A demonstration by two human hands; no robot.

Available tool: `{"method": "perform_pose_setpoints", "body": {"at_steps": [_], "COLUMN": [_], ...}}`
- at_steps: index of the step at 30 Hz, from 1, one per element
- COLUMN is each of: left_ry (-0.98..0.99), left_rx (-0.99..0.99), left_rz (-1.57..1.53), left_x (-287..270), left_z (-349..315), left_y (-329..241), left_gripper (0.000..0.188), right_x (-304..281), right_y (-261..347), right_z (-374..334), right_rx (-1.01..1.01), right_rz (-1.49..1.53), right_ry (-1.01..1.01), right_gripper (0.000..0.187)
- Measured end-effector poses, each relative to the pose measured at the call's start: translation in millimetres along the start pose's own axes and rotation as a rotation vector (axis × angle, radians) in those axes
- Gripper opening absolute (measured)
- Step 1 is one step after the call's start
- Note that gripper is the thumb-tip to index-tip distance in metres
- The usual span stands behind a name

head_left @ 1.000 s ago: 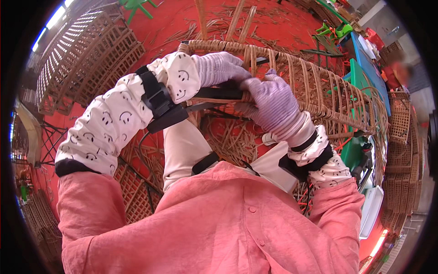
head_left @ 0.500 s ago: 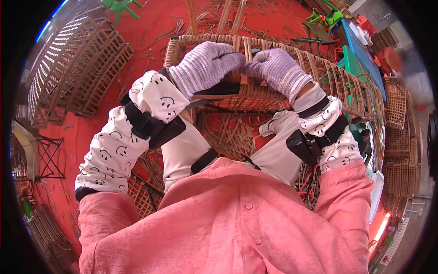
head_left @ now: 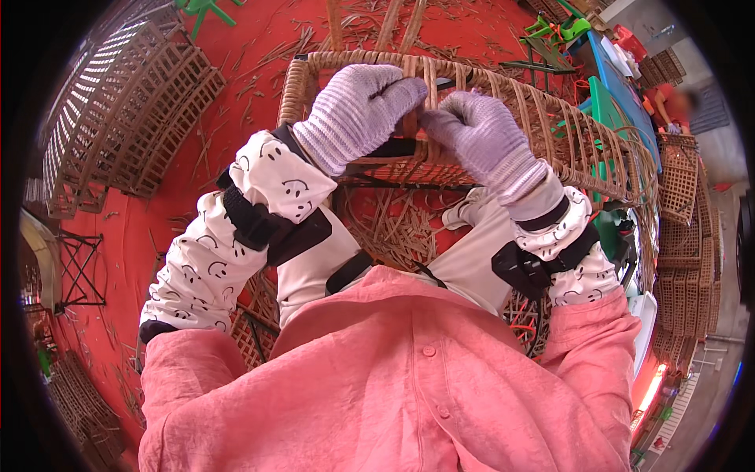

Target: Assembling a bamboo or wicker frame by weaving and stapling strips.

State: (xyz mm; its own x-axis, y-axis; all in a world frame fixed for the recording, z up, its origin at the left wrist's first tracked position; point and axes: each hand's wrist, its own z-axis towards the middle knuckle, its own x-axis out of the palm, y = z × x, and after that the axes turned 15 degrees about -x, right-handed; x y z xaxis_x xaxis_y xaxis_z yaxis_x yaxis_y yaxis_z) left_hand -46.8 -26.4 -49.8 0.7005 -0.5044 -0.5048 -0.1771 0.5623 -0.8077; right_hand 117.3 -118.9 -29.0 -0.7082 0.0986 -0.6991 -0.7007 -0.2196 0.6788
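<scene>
A brown rattan frame, with strips wrapped and woven round its bars, lies across in front of my knees. My left hand, in a striped lilac glove, is closed at the frame's upper rail, its fingertips pinching a flat rattan strip. In a matching glove, my right hand is curled close by on the right, thumb and fingers together at the same strip. The strip's end is hidden by the fingers. A narrow gap separates the two hands.
Stacked lattice rattan panels stand at the left, more woven pieces at the right. Cut strips litter the red floor. A blue table and a green chair are at right. Another person is beyond.
My left hand has risen slightly. My right hand has drawn a little down and to the right, widening the gap between them. The other person shows more at the far right.
</scene>
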Motion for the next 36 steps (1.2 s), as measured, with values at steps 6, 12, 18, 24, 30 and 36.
{"method": "perform_pose_setpoints", "body": {"at_steps": [6, 12, 18, 24, 30, 36], "left_ry": [-0.021, -0.092, -0.202, -0.24, -0.166, -0.126], "left_rx": [-0.25, -0.091, 0.235, 0.227, 0.217, -0.061], "left_rz": [-0.273, -0.027, 0.235, 0.338, 0.269, 0.122], "left_x": [5.5, 7.7, 23.5, 34.9, 30.2, -28.5], "left_z": [-11.3, -37.3, -73.2, -91.5, -89.6, -58.0], "left_y": [-12.5, -26.9, -21.3, 1.7, 5.6, -30.1], "left_gripper": [0.02, 0.015, 0.018, 0.021, 0.015, 0.014], "right_x": [-0.2, 9.0, 3.3, 9.1, 21.5, 28.5], "right_y": [8.2, -7.9, -10.0, 8.3, 2.0, -1.5], "right_z": [-19.2, -20.9, -14.0, -6.3, -8.1, -11.8], "right_rx": [-0.357, -0.534, -0.509, -0.326, -0.543, -0.677], "right_rz": [-0.234, -0.468, -0.31, -0.357, -0.625, -0.834], "right_ry": [-0.145, 0.04, 0.143, 0.277, 0.181, 0.078], "right_gripper": [0.041, 0.036, 0.034, 0.039, 0.041, 0.035]}}
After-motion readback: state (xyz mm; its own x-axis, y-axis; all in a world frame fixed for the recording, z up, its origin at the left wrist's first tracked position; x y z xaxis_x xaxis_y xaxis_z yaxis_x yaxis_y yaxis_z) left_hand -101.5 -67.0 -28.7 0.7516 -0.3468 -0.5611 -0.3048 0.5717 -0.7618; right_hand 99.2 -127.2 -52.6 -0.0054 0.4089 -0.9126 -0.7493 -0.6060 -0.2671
